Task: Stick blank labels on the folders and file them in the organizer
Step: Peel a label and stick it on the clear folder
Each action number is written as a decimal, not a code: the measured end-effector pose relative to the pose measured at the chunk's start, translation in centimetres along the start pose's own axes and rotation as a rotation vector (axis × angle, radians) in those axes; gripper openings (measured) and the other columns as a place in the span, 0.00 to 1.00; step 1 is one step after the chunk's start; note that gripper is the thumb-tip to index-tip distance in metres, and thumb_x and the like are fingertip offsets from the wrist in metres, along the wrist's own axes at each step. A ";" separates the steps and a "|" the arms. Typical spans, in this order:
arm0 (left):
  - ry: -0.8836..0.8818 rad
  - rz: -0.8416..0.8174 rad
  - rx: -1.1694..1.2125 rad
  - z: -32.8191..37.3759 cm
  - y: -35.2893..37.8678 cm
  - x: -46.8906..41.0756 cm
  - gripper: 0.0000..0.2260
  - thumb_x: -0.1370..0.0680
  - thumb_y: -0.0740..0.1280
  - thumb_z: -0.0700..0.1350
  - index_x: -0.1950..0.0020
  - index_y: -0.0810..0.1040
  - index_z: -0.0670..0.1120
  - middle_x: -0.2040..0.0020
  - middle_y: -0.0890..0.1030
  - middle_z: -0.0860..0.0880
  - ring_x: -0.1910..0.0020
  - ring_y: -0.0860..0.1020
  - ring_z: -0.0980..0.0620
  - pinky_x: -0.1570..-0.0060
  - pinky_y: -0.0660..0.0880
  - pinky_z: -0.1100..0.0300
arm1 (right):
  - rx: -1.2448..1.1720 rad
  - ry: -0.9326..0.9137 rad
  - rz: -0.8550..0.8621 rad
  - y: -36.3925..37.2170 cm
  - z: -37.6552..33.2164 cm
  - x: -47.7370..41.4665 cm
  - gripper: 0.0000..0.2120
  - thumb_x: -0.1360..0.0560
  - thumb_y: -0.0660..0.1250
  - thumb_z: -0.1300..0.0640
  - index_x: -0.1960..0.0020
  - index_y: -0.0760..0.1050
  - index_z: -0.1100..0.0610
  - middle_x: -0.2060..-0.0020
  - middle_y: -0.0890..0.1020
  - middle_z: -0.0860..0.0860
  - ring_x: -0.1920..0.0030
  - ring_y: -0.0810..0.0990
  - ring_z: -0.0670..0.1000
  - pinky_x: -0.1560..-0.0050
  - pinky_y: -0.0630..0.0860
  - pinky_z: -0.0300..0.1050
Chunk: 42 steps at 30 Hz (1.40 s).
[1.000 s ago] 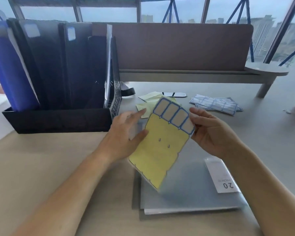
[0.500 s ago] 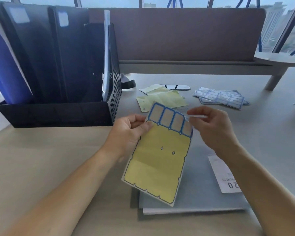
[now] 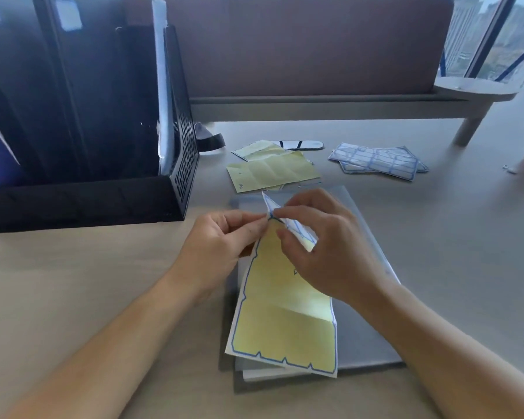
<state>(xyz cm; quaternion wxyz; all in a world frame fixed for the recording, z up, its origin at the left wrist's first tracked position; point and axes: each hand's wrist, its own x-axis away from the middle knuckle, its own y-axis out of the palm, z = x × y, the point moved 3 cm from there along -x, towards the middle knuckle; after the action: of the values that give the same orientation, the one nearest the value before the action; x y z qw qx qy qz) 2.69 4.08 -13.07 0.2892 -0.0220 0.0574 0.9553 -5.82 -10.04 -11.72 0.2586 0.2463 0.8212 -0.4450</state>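
Our fingers (image 3: pixel 300 207) pinch a blue-bordered label (image 3: pixel 269 202) off its yellow backing sheet (image 3: pixel 285 325). Dark labelled folders (image 3: pixel 103 86) stand filed; the grey plastic folder (image 3: pixel 366 337) awaits labelling.

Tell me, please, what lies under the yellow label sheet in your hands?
A grey folder lies flat on the table beneath the label sheet. The sheet covers its middle, so any label there is hidden.

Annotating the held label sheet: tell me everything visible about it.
The label sheet is yellow backing paper with a blue outline, creased and mostly stripped, with a few blue-framed labels at its far end. It lies tilted over the grey folder. The left hand pinches its top edge; the right hand pinches one label.
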 end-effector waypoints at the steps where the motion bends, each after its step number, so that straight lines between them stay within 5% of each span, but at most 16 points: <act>1: 0.046 -0.006 -0.057 0.1 -0.1 0.1 0.05 0.24 0.70 0.38 0.54 0.86 0.40 0.60 0.84 0.41 0.62 0.78 0.49 0.56 0.74 0.57 | -0.017 -0.004 0.020 0.0 -0.1 0.0 0.10 0.26 0.69 0.55 0.46 0.84 0.54 0.52 0.80 0.47 0.50 0.80 0.51 0.47 0.74 0.45; 5: 0.269 -0.030 -0.320 0.5 0.3 0.9 0.07 0.21 0.67 0.37 0.53 0.84 0.45 0.71 0.80 0.59 0.73 0.73 0.64 0.70 0.68 0.73 | -0.018 -0.036 0.065 -0.2 -0.3 0.0 0.07 0.27 0.70 0.57 0.51 0.85 0.54 0.56 0.81 0.47 0.54 0.80 0.50 0.50 0.77 0.49; 12: 0.486 -0.069 -0.607 0.9 0.3 1.1 0.05 0.21 0.66 0.42 0.50 0.83 0.47 0.59 0.83 0.57 0.59 0.81 0.58 0.58 0.74 0.67 | -0.033 -0.065 0.069 -0.4 -0.5 0.0 0.04 0.28 0.71 0.57 0.56 0.85 0.54 0.60 0.82 0.47 0.58 0.80 0.51 0.54 0.77 0.52; 25: 0.494 -0.083 -0.636 0.6 0.2 0.9 0.06 0.20 0.65 0.43 0.48 0.82 0.47 0.57 0.83 0.58 0.57 0.81 0.58 0.56 0.76 0.64 | -0.123 0.054 -0.003 -0.8 -0.1 -0.3 0.06 0.27 0.69 0.59 0.60 0.84 0.55 0.61 0.82 0.45 0.60 0.79 0.42 0.62 0.66 0.25; 29: 0.446 -0.075 -0.573 0.4 0.2 1.0 0.06 0.20 0.66 0.42 0.47 0.83 0.47 0.57 0.84 0.57 0.57 0.82 0.58 0.57 0.78 0.61 | -0.222 0.160 0.000 -1.2 0.3 -0.7 0.08 0.27 0.70 0.59 0.63 0.83 0.51 0.62 0.83 0.44 0.61 0.80 0.40 0.63 0.69 0.28; 32: 0.401 -0.068 -0.510 0.5 0.2 0.9 0.06 0.21 0.66 0.45 0.49 0.83 0.50 0.59 0.84 0.57 0.59 0.82 0.58 0.59 0.78 0.61 | -0.263 0.237 0.008 -1.3 1.0 -1.1 0.08 0.29 0.68 0.54 0.65 0.82 0.48 0.64 0.84 0.45 0.62 0.82 0.43 0.60 0.77 0.40; 36: 0.354 -0.048 -0.451 0.5 0.1 0.9 0.06 0.22 0.66 0.47 0.51 0.83 0.53 0.59 0.85 0.54 0.61 0.82 0.51 0.61 0.78 0.56 | -0.464 0.440 0.058 -2.0 2.1 -1.6 0.09 0.27 0.70 0.56 0.66 0.84 0.50 0.67 0.84 0.56 0.68 0.76 0.50 0.63 0.71 0.41; 39: 0.343 -0.013 -0.435 0.4 -0.2 0.6 0.07 0.22 0.65 0.48 0.50 0.84 0.51 0.59 0.85 0.53 0.60 0.82 0.53 0.61 0.78 0.57 | -0.333 0.298 0.049 -2.1 1.9 -1.5 0.08 0.25 0.71 0.57 0.63 0.82 0.49 0.69 0.83 0.45 0.68 0.78 0.41 0.64 0.71 0.32; 42: 0.355 -0.001 -0.444 0.5 -0.3 0.6 0.06 0.22 0.66 0.46 0.51 0.83 0.53 0.63 0.83 0.59 0.65 0.78 0.62 0.64 0.73 0.66 | -0.250 0.093 0.008 -1.5 0.8 -1.0 0.06 0.29 0.74 0.48 0.57 0.82 0.50 0.61 0.82 0.42 0.59 0.81 0.44 0.56 0.73 0.32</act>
<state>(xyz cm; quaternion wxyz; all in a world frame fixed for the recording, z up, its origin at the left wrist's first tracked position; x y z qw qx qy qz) 2.31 4.70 -12.61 0.2633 -0.2518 -0.1035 0.9255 -5.92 -11.64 -10.54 0.2507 0.2357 0.8805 -0.3261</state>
